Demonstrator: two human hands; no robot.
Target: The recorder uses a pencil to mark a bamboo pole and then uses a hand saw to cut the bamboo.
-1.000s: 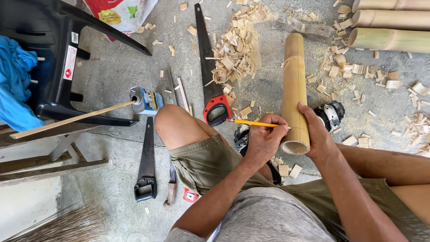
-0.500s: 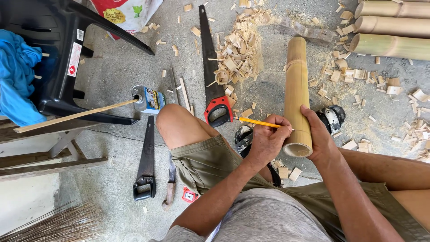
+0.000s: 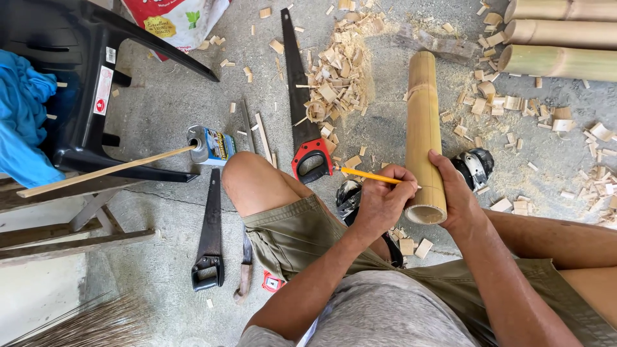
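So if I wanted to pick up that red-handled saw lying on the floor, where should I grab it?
Probably by the red handle, coming from above on the person's side. The saw lies flat with its blade pointing away, and the handle's open loop faces up with room for fingers.

Smooth bamboo tube [image 3: 423, 128], rough concrete floor [image 3: 167, 109].

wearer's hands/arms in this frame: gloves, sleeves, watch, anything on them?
Both bare: no gloves, watch or rings visible on the left hand or right hand. Forearms uncovered with no sleeves in view. Grey shirt and olive shorts below.
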